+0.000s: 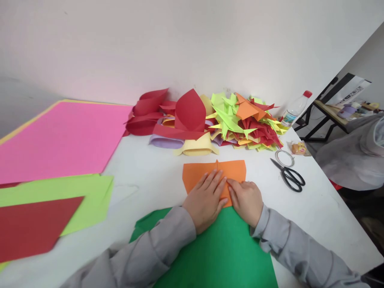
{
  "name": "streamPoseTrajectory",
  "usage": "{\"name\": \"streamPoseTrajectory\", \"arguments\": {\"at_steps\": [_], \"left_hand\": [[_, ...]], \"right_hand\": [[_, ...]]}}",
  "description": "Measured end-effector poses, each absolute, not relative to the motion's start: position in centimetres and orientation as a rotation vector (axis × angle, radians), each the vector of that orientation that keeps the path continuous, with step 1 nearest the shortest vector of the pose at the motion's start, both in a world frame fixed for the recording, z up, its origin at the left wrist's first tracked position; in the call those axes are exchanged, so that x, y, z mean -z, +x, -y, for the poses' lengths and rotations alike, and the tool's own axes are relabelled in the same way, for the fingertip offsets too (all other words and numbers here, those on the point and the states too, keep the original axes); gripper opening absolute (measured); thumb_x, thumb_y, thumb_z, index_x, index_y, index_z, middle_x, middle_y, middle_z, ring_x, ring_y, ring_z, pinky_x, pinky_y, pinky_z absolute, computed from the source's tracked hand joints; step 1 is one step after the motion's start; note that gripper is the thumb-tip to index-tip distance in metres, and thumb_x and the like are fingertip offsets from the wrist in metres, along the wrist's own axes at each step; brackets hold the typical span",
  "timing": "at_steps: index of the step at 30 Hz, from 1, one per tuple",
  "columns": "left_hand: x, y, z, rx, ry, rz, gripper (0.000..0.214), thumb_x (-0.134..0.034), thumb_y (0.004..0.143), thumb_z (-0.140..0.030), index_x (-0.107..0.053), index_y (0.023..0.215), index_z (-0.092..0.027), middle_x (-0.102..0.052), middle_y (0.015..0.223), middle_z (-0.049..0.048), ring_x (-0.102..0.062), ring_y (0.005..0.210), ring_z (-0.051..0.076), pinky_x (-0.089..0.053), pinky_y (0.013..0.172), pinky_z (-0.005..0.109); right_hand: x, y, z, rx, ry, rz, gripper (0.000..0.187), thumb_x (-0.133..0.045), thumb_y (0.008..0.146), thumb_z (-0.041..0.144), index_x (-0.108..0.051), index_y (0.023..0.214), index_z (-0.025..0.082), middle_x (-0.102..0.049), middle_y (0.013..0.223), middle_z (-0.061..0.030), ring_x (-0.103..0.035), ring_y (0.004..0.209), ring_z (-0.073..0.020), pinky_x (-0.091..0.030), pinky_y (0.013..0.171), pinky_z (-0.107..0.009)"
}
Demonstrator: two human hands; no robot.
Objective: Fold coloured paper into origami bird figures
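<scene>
A partly folded orange paper (pixel 232 171) lies on the white table (pixel 144 176), its near edge over a green sheet (pixel 222 252). My left hand (pixel 206 199) rests flat on the orange paper with its fingers stretched out and together. Beside it, my right hand (pixel 246 200) has its fingers curled, pressing the fingertips onto the paper's near fold. Neither hand lifts anything. Grey sleeves cover both forearms.
A heap of folded paper shapes (pixel 228 120) in red, yellow-green and orange lies against the wall. Black scissors (pixel 289 176), a tape ring (pixel 284 158) and a plastic bottle (pixel 295 108) sit at the right. Large pink (pixel 60 138), light green (pixel 90 192) and red (pixel 33 228) sheets cover the left.
</scene>
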State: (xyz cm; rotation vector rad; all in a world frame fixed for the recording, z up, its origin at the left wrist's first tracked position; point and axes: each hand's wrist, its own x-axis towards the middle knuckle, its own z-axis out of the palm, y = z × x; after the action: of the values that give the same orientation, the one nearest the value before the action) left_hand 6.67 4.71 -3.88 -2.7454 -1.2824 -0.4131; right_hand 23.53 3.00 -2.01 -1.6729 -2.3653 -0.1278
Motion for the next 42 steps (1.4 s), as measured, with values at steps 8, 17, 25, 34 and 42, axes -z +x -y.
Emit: {"name": "streamPoseTrajectory", "arguments": {"at_steps": [8, 17, 25, 34, 42], "left_hand": [[3.8, 6.7, -4.7, 0.363, -2.735, 1.25, 0.055, -0.035, 0.095, -0.043, -0.048, 0.136, -0.008, -0.044, 0.144, 0.0195, -0.041, 0.133, 0.033, -0.033, 0.109, 0.047], [3.9, 6.7, -4.7, 0.353, -2.726, 1.227, 0.056, -0.037, 0.095, -0.043, -0.048, 0.135, -0.005, -0.043, 0.143, 0.0225, -0.042, 0.132, 0.035, -0.035, 0.107, 0.049], [4.0, 6.7, -4.8, 0.349, -2.737, 1.247, 0.057, -0.039, 0.094, -0.044, -0.049, 0.135, -0.006, -0.044, 0.143, 0.0223, -0.041, 0.133, 0.035, -0.034, 0.108, 0.049], [3.9, 6.8, -4.7, 0.358, -2.757, 1.275, 0.057, -0.035, 0.095, -0.045, -0.048, 0.135, -0.007, -0.042, 0.144, 0.0218, -0.039, 0.134, 0.034, -0.032, 0.109, 0.049], [4.1, 6.7, -4.8, 0.375, -2.766, 1.283, 0.057, -0.039, 0.094, -0.045, -0.048, 0.136, -0.007, -0.043, 0.144, 0.0215, -0.04, 0.133, 0.034, -0.032, 0.109, 0.049]], "right_hand": [[-0.1, 25.3, -4.1, -0.754, -1.803, 2.002, 0.028, -0.048, 0.092, 0.026, -0.06, 0.116, 0.017, -0.07, 0.067, -0.0011, -0.065, 0.058, -0.0147, -0.047, 0.054, -0.023], [-1.4, 26.1, -4.4, -0.953, -1.885, 1.947, 0.03, -0.061, 0.085, 0.023, -0.058, 0.114, 0.018, -0.067, 0.059, 0.0063, -0.052, 0.033, -0.0077, -0.04, 0.042, -0.02], [-2.8, 26.1, -3.9, -0.426, -2.19, 2.168, 0.035, -0.067, 0.081, 0.035, -0.062, 0.111, 0.017, -0.072, 0.071, -0.0055, -0.069, 0.068, -0.0219, -0.044, 0.058, -0.027], [-1.9, 26.4, -1.3, -0.099, -1.49, 2.699, 0.026, -0.049, 0.091, 0.018, -0.067, 0.109, 0.027, -0.069, 0.091, -0.0038, -0.062, 0.077, -0.0159, -0.042, 0.067, -0.026], [-2.6, 25.4, 0.1, 0.148, -1.57, 2.822, 0.016, -0.056, 0.09, 0.018, -0.07, 0.096, 0.021, -0.065, 0.087, -0.0076, -0.058, 0.078, -0.021, -0.035, 0.064, -0.034]]}}
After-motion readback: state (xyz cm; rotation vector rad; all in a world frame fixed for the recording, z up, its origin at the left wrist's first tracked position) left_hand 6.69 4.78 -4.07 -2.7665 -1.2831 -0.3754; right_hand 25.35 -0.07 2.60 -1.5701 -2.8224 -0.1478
